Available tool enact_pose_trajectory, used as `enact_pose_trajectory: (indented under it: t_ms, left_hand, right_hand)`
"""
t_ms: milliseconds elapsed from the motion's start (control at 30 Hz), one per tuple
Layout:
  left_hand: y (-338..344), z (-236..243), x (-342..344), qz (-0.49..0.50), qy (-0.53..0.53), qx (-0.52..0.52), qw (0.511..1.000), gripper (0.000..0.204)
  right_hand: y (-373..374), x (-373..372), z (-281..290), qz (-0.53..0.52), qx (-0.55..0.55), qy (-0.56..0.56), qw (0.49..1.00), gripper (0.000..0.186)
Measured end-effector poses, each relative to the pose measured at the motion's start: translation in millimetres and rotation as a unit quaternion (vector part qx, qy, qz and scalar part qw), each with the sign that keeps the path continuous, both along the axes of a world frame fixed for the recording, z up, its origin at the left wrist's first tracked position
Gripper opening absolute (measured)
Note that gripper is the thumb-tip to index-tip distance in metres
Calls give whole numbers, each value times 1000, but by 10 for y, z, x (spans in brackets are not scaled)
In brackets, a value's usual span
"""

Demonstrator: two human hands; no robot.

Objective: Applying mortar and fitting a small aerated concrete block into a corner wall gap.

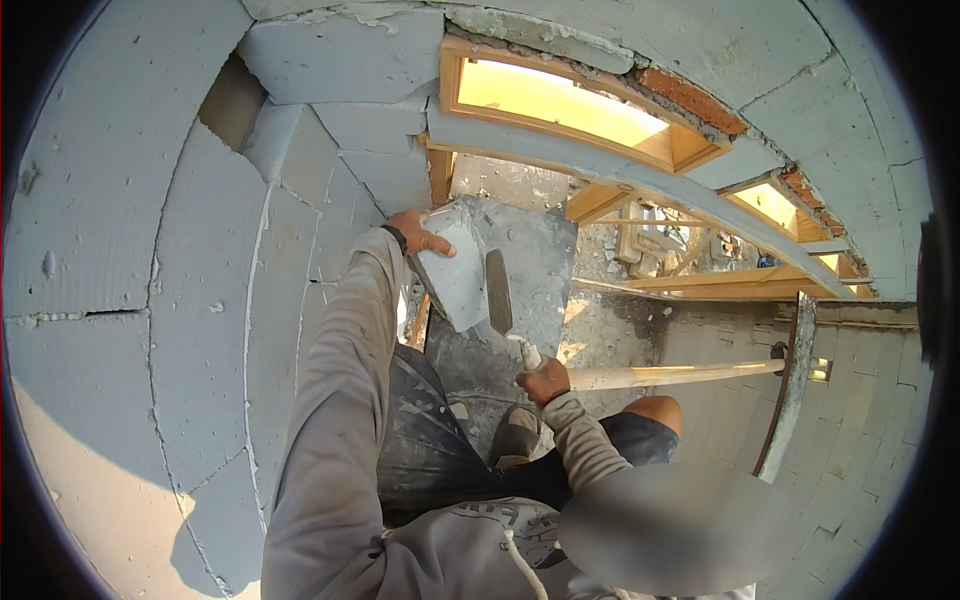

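My left hand (pixel 420 235) grips the top corner of a flat grey piece of block (pixel 455 275) and holds it tilted in front of the wall. My right hand (pixel 545 380) is closed around the pale handle of a trowel (pixel 498 292). The trowel's narrow dark blade lies against the block piece's right edge. Both arms are in grey sleeves. Below the hands I see my dark, mortar-stained trousers and one shoe (pixel 515 435) on a grey slab.
A wall of large grey blocks (pixel 150 300) fills the left side. Wooden window frames (pixel 560 100) with red bricks (pixel 690 98) over them run along the top. A wooden pole (pixel 680 375) crosses on the right to a curved metal bar (pixel 790 390). Rubble ground lies far below.
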State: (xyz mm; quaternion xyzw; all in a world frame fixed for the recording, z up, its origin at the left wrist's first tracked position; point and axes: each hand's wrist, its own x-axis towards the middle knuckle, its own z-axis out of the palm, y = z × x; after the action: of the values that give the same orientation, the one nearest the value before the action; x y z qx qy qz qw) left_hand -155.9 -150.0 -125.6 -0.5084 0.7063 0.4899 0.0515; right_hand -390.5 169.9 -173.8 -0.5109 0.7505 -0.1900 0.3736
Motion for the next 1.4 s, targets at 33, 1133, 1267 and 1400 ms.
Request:
enact_pose_trajectory:
  t_ms: [33,1133,1267,1400]
  left_hand:
    - [230,-171,132,9,-16,3,1000,108]
    - [366,-63,-600,289,133,-255,913,82]
    - [16,-507,101,30,17,53,998,97]
    - [13,-599,173,51,17,64,997,96]
  right_hand:
    - [-104,152,397,-39,33,7,999,47]
    - [-77,-217,-175,-53,137,4,989,53]
    - [-469,-35,962,-194,21,-154,969,28]
    - [-1285,-28,2644,-158,-329,-215,906,24]
